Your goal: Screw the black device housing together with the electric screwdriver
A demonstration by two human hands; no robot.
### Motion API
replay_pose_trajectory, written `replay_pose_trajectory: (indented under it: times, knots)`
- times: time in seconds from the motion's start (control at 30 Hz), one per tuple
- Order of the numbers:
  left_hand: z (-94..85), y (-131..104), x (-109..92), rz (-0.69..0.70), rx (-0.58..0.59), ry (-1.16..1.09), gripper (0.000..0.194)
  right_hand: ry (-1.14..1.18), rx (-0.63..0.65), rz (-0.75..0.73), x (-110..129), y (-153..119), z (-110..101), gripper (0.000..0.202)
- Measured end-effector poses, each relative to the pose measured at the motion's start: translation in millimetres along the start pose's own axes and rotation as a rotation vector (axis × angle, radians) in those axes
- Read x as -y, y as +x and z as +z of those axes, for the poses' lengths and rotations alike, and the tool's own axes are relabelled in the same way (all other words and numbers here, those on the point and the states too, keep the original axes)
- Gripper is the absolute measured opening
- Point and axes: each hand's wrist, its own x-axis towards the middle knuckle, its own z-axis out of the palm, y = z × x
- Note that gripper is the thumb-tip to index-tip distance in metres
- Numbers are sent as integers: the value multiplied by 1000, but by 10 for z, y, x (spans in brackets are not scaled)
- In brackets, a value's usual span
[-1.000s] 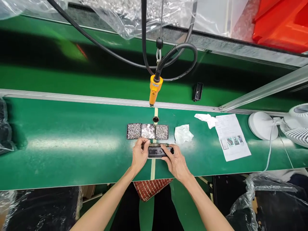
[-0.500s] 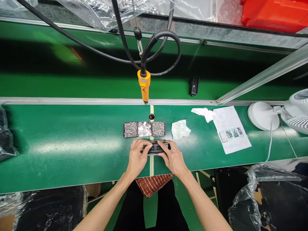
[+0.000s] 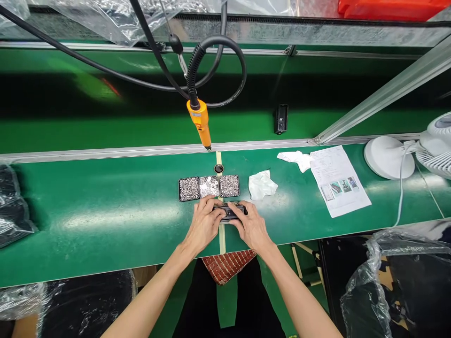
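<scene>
Both hands hold a black, oblong plastic housing (image 3: 230,213) low over the near part of the green bench, across a strip of yellow tape. My left hand (image 3: 206,218) grips its left end, thumb and fingers closed on it. On the right end, my right hand (image 3: 249,223) pinches it the same way. Fingers cover much of the housing, so its details are partly hidden. Just beyond the hands sit three small trays of tiny metal parts, among them the left tray (image 3: 189,188), the middle tray (image 3: 208,186) and the right tray (image 3: 229,186).
An orange electric screwdriver (image 3: 199,123) hangs on a cable above the bench's back rail. A small round black piece (image 3: 219,168) lies behind the trays. Rightward are a crumpled white cloth (image 3: 262,185), a printed sheet (image 3: 340,182) and a white fan (image 3: 389,157). Another black housing (image 3: 281,119) is behind the rail.
The view has shifted and tilted slightly. My left hand has moved a little forward over the housing, its fingers now reaching near the trays. Both hands still hold the housing.
</scene>
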Motion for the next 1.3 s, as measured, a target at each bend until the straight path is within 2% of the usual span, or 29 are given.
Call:
replay_pose_trajectory:
  times: [0.2,0.37,0.43,0.57,0.73,0.9,1.03,1.07,1.13,1.2,1.3]
  knots:
    - [-11,-7,67,42,-9,63,18,6,5,-6,-4,-3,-2,53]
    - [-97,-143,127,71,8,73,24,11,3,-4,3,2,-5,52]
    - [-146,-209,173,103,35,72,24,15,1,-8,1,3,-8,51]
    - [-229,-260,306,225,174,157,40,20,0,-15,-12,2,-5,51]
    - [-282,-136,407,306,322,226,54,23,-2,-16,-22,-1,8,52]
    - [-285,29,371,350,351,141,57,24,2,-18,-17,-4,-5,52]
    - [-275,43,338,362,370,137,53,16,10,-13,-8,-3,-17,52]
    - [-271,22,344,353,347,100,50,12,13,-12,-8,-3,-17,52]
    - [-258,-38,392,281,220,-6,42,2,16,-12,-11,-4,-13,53]
    - [-242,-104,507,140,24,-76,33,-8,15,-16,-16,-7,-11,52]
    - [-232,-169,800,-88,-236,-39,30,-19,14,-30,-15,-21,-24,53]
